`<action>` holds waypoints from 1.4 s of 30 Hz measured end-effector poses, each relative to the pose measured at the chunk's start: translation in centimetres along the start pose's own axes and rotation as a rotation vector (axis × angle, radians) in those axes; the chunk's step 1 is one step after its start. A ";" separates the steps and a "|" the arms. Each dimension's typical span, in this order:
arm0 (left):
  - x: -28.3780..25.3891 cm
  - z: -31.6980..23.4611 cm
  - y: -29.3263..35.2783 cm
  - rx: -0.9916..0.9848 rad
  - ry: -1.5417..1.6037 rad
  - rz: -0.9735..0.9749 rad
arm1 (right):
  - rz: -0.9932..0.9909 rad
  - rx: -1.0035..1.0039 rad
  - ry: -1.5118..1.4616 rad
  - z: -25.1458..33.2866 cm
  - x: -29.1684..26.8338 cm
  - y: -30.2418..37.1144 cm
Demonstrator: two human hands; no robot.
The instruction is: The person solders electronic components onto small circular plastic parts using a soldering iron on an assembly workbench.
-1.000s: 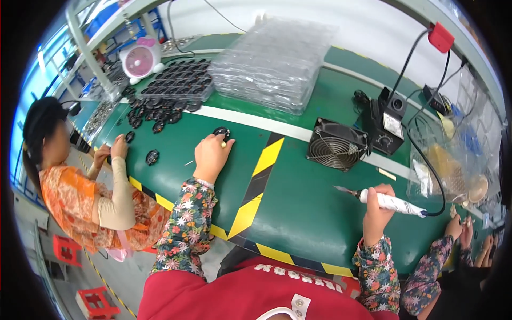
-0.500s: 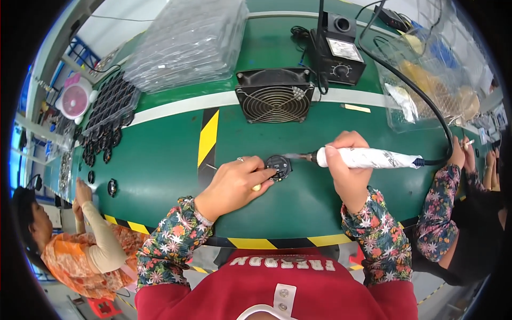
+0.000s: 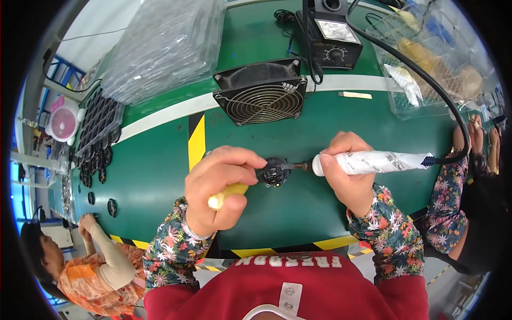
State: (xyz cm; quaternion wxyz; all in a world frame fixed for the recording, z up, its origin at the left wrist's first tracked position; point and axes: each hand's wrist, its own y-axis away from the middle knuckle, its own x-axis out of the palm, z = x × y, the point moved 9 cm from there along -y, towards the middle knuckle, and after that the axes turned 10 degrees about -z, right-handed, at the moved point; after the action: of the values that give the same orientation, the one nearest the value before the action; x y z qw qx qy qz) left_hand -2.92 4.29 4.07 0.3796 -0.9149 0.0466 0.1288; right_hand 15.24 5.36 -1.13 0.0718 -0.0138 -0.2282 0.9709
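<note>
The round black part [image 3: 274, 172] had crossed from left of the striped tape [image 3: 197, 140] to its right. The right grip [image 3: 348, 173] had brought the soldering iron [image 3: 394, 162] to the part's right edge, and the left grip [image 3: 213, 184] had turned (its yellow piece [image 3: 234, 190] showed larger), fingers [image 3: 242, 155] drawn back to the left edge.

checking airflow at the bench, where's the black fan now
In the head view, the black fan stands upper middle on the green table, beyond the round black part and left of the soldering station.
</note>
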 end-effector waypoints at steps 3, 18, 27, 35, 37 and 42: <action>0.6 1.0 1.0 0.061 -0.118 0.063 | 0.013 -0.003 0.014 -0.2 0.2 0.0; 2.0 2.3 2.0 0.002 -0.051 0.183 | -0.013 0.035 0.043 -0.8 0.3 -0.1; 2.5 2.5 2.1 0.000 -0.017 0.171 | 0.002 0.046 0.074 -1.2 0.8 0.0; 2.2 2.7 2.2 -0.010 -0.004 0.124 | 0.009 0.056 0.071 -1.5 1.0 0.0; 2.1 2.7 2.2 -0.003 -0.002 0.122 | 0.014 0.054 0.076 -1.4 1.1 0.0; 2.2 2.7 2.2 0.001 0.011 0.119 | 0.029 0.063 0.083 -1.6 1.2 -0.1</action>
State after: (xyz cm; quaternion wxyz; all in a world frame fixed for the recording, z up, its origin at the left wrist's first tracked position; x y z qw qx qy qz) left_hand -1.74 4.68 0.20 0.3713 -0.9111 0.1033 0.1461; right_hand 14.17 6.33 -2.53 0.0673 -0.0550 -0.1944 0.9771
